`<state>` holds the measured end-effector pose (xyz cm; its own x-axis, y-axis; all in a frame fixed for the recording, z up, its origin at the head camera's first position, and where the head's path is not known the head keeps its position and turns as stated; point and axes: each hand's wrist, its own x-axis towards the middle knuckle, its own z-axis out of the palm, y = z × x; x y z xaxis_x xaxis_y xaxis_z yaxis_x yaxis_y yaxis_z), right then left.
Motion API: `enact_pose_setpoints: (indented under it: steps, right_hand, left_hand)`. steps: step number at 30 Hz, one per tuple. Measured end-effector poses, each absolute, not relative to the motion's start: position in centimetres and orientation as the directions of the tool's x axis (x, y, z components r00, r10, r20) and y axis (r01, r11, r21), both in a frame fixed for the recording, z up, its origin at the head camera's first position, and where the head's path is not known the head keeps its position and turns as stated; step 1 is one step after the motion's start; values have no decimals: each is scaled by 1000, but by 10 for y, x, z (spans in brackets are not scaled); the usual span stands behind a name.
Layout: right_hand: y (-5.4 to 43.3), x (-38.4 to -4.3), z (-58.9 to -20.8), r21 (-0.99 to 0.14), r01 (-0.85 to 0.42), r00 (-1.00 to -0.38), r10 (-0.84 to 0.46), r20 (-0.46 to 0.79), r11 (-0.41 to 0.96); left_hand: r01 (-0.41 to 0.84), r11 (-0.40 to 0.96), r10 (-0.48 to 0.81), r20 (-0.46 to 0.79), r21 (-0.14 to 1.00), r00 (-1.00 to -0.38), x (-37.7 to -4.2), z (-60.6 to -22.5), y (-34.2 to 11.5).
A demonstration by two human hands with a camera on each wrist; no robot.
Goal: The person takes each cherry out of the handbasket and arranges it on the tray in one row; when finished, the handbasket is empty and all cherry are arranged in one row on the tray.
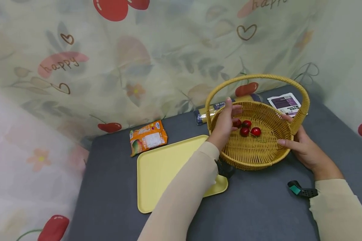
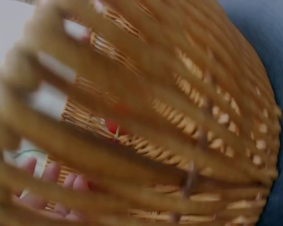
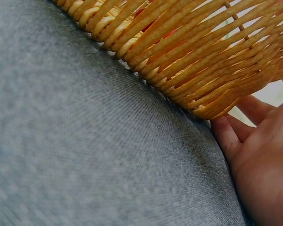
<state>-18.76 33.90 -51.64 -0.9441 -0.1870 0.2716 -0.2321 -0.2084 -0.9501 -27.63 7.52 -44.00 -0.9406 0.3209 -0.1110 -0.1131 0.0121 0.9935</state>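
Note:
A yellow woven basket [image 1: 253, 157] with a tall arched handle stands on the grey tabletop. Several small, shiny red fruits [image 1: 245, 131] lie in its left half. At the left side my left hand [image 1: 224, 124] holds the rim, its fingers reaching inside; the left wrist view shows these fingers [image 2: 68, 183] through the blurred weave. On the right, my right hand [image 1: 304, 149] grips the basket wall below the handle's base, thumb over the inner side. The right wrist view has the right hand's fingers [image 3: 236, 132] against the basket's outside, low by the cloth.
A yellow tray [image 1: 160, 177] lies left of the basket, partly under my left forearm. Behind the tray is an orange snack packet [image 1: 148, 137]. A yellow-and-blue package [image 1: 202, 116] and a white-and-purple packet [image 1: 286, 103] lie behind the basket, near the patterned cloth wall.

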Motion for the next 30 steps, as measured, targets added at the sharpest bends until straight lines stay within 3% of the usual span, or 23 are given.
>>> enact_pose_setpoints:
  steps: [5,16,30]
  right_hand:
    - [337,-190,-513,-947,-245,-940,-188,284,-208]
    - [338,-189,-511,-951,-232,-946,-179,270,-206]
    - [336,-189,-512,-958,-223,-950,-180,255,-182]
  left_hand:
    - [-150,60,272,-160,987,-949,-274,-438,75]
    - [-63,311,270,-151,948,-951,-277,-441,85]
    - [-71,494,249,-219,867,-944,-272,-448,86]
